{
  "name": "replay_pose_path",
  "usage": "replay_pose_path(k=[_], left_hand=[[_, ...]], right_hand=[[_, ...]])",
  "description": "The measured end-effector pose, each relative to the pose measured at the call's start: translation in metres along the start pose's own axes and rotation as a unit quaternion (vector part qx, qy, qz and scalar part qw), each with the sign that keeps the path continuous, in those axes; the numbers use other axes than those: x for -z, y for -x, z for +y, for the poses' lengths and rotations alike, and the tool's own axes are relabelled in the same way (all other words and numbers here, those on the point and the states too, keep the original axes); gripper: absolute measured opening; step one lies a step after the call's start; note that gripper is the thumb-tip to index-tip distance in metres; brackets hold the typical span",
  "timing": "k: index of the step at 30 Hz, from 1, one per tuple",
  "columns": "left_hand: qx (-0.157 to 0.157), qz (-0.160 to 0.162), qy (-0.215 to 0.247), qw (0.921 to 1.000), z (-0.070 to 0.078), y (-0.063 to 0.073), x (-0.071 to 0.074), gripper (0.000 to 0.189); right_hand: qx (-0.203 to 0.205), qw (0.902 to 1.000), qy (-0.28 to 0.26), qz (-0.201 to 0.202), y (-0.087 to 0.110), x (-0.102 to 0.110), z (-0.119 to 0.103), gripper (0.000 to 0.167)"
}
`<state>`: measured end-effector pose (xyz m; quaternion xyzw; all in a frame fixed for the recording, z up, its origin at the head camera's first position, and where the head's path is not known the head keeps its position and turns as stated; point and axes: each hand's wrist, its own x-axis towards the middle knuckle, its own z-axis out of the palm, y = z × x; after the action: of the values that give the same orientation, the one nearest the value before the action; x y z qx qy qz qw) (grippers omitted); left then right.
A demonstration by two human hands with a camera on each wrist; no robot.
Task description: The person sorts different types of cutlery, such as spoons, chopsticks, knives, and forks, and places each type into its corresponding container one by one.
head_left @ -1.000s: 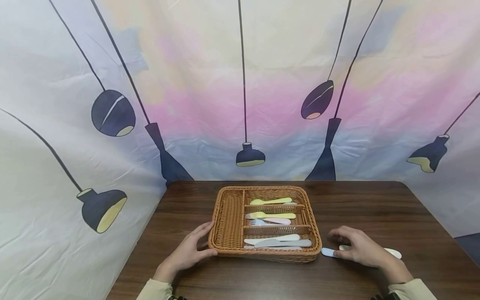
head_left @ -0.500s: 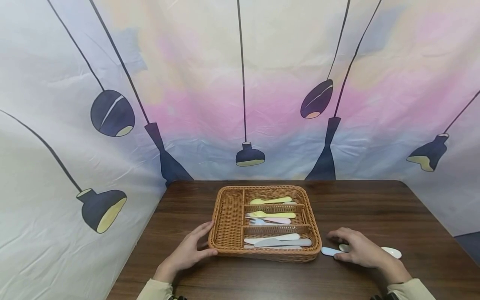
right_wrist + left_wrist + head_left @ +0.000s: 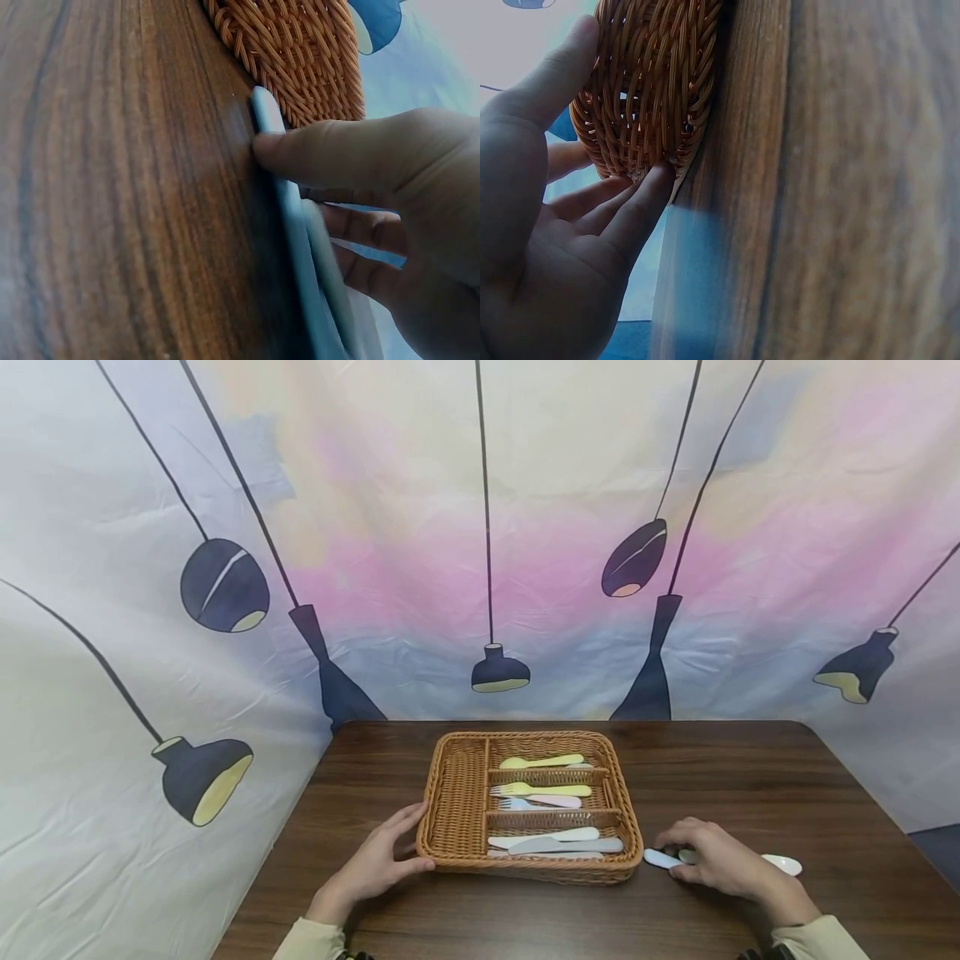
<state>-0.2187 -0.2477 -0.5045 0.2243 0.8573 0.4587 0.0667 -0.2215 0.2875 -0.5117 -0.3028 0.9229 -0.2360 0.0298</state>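
Observation:
A brown wicker cutlery basket [image 3: 517, 864] stands on the table. My left hand [image 3: 382, 856] grips its near left corner, thumb on the front wall and fingers along the left side; the left wrist view shows the fingertips against the weave [image 3: 649, 82]. Right of the basket, my right hand [image 3: 712, 856] pinches a light-blue utensil [image 3: 660, 859] by its handle, the thumb [image 3: 300, 150] on its near side. The hand hides its other end. Beside it lies a pale green handle [image 3: 330, 262], partly behind the fingers. A white spoon bowl [image 3: 783, 864] shows beyond the wrist.
Inside the basket, a yellow spoon [image 3: 543, 762] lies in the back compartment, forks such as a yellow one [image 3: 551, 791] in the middle, and knives, including a grey one [image 3: 566, 846], in front. A long compartment [image 3: 461, 793] runs down the left. Behind the table [image 3: 720, 768] hangs a printed cloth.
The right fingers have drawn in around the light-blue handle, which has turned slightly, its near end lower. The left hand and basket have stayed put.

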Motion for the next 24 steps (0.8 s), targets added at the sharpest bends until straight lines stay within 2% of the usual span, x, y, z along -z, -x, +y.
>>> replay_pose_path(k=[8,19,24], left_hand=[[0.002,0.002,-0.003,1.0000,0.0004,0.0007,0.0000,0.090],[-0.001,0.002,-0.004,1.0000,-0.0003,-0.0001,0.0002,0.090],[0.001,0.001,-0.003,1.0000,0.0001,0.0002,0.0001,0.090]], right_hand=[[0.000,0.9998,-0.021,-0.001,-0.0027,0.0004,-0.0014,0.021],[0.003,0.9985,-0.053,0.010,-0.0029,0.0052,0.0004,0.023],[0.038,0.9970,-0.043,0.052,-0.0030,0.0080,-0.0023,0.028]])
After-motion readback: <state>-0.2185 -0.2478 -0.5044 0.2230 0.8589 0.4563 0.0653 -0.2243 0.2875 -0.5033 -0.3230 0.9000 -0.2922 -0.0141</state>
